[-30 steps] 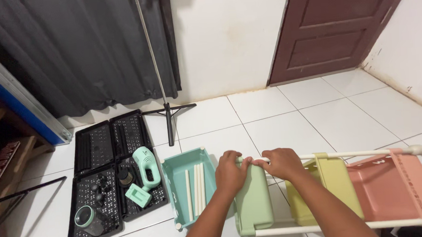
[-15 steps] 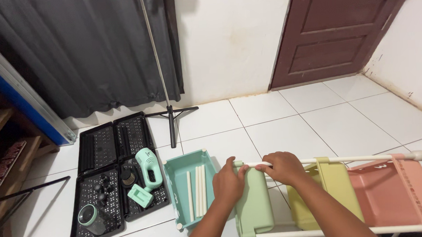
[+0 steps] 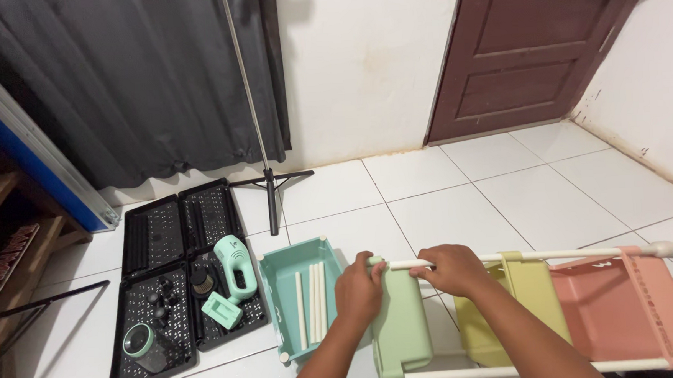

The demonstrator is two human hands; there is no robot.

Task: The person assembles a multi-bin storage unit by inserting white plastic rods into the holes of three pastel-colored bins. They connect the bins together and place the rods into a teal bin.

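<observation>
I see right hand with grip closed on white rod; rod long axis runs left-right, off toward pink tray. Left hand clasps top edge of green tray, at rod's left end. Yellow tray between. Teal tray on floor, left.

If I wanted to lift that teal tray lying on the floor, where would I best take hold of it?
Probably by the two long rims of the teal tray, coming down from above. It lies flat and open side up, with loose white rods inside, so a level two-sided hold should keep them from sliding out. The left hand is nearest.
</observation>
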